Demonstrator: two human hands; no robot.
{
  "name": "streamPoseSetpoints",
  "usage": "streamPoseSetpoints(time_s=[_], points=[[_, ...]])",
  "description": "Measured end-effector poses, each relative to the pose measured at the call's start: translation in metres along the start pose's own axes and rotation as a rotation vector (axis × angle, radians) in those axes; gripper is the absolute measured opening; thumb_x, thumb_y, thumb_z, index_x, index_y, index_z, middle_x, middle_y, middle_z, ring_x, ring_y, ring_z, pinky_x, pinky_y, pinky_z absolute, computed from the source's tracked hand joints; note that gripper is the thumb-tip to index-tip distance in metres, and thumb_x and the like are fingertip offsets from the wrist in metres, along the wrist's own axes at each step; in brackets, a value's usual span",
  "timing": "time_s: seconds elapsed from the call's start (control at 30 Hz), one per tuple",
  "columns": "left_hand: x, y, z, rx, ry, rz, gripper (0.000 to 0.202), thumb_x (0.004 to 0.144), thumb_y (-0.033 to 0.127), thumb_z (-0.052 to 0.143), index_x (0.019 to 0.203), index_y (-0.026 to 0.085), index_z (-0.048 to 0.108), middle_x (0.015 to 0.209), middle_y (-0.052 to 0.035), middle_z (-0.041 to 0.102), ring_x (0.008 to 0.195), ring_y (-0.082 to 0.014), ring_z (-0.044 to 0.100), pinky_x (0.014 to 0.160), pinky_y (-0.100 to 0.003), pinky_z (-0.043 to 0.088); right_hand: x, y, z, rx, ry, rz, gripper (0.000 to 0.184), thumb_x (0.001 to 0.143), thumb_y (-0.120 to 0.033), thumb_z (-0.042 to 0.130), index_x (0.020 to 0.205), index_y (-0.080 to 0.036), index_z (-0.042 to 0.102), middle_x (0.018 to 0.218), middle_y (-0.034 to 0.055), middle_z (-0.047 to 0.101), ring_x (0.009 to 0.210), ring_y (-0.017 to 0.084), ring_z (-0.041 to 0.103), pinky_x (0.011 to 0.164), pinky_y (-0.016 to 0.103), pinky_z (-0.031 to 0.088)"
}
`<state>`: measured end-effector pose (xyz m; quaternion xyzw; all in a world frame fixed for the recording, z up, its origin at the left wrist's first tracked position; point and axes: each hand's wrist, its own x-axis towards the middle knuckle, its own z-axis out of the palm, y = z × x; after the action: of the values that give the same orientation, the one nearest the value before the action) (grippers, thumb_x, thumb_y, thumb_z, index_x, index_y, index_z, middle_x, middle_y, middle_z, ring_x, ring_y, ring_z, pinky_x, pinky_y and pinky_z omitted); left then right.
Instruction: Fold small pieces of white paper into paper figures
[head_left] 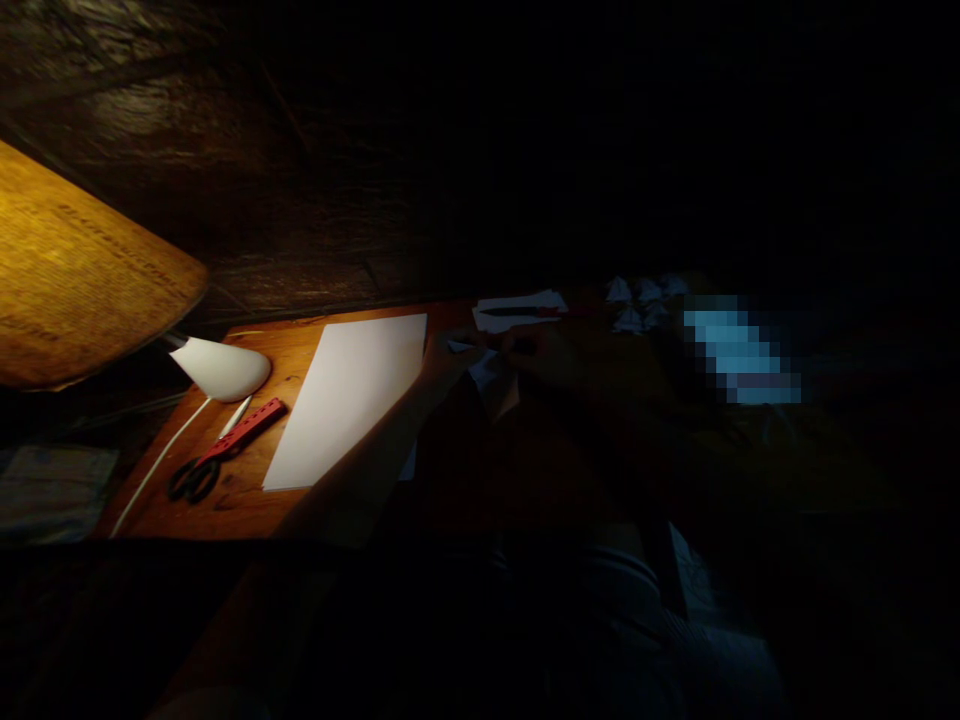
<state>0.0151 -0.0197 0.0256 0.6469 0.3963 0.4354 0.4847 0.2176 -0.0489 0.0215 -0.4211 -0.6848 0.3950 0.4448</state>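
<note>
A small piece of folded white paper [496, 385] is held up over the table's dark middle. From the left, my left hand [452, 352] grips its upper edge, fingers closed. My right hand [544, 358] pinches the same paper from the other side, mostly in shadow. Both hands are close together, and deep shade hides the exact fingertips. Under my left forearm lies a stack of white paper sheets [352, 400]. Just beyond my hands, a dark, slim pointed tool, perhaps a knife [514, 312], rests on smaller white paper pieces [491, 324].
At the left stand a lit lamp's shade [82, 280] and white base [225, 370], with a cord [161, 460]. Scissors with a red blade cover [240, 432] and a white pen [235, 418] lie nearby. Several folded paper shapes [628, 318] sit back right, near a glowing, pixelated screen [739, 350].
</note>
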Motion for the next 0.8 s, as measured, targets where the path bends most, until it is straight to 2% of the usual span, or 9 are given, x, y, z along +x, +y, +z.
streamPoseSetpoints(time_s=[0.23,0.4,0.57,0.8], points=[[-0.002,0.005,0.003,-0.054,-0.018,0.002,0.018,0.059,0.034,0.074,0.059,0.020,0.063,0.061,0.0013,0.060,0.061,-0.0132,0.050,0.062,-0.027,0.041,0.000,-0.004,-0.002,0.042,-0.002,0.024,0.013,0.071,-0.033,0.068,0.070,-0.020,0.066,0.074,0.0014,0.067,0.073,0.017,0.059,0.072,0.030,0.045],[-0.002,0.006,0.001,-0.011,-0.021,0.002,0.017,0.063,0.033,0.072,0.060,0.020,0.063,0.060,0.0018,0.056,0.061,-0.0140,0.051,0.061,-0.028,0.040,0.000,-0.008,-0.005,0.038,-0.032,0.024,0.013,0.072,-0.032,0.071,0.069,-0.020,0.066,0.074,0.0012,0.068,0.074,0.017,0.060,0.073,0.031,0.047],[0.002,-0.003,0.001,-0.027,0.069,0.059,0.012,0.061,0.028,0.069,0.058,0.019,0.062,0.058,0.0025,0.052,0.060,-0.0121,0.047,0.060,-0.027,0.035,-0.001,-0.007,-0.010,0.009,-0.008,-0.006,0.010,0.073,-0.029,0.068,0.069,-0.020,0.065,0.076,0.0021,0.068,0.075,0.017,0.061,0.076,0.032,0.048],[0.006,-0.014,0.001,-0.016,0.054,0.032,0.014,0.062,0.031,0.068,0.059,0.020,0.059,0.057,0.0033,0.048,0.058,-0.0121,0.042,0.058,-0.028,0.033,-0.002,-0.009,-0.014,0.025,-0.015,0.006,0.012,0.073,-0.030,0.069,0.069,-0.020,0.065,0.074,0.0013,0.066,0.073,0.016,0.059,0.075,0.031,0.047]])
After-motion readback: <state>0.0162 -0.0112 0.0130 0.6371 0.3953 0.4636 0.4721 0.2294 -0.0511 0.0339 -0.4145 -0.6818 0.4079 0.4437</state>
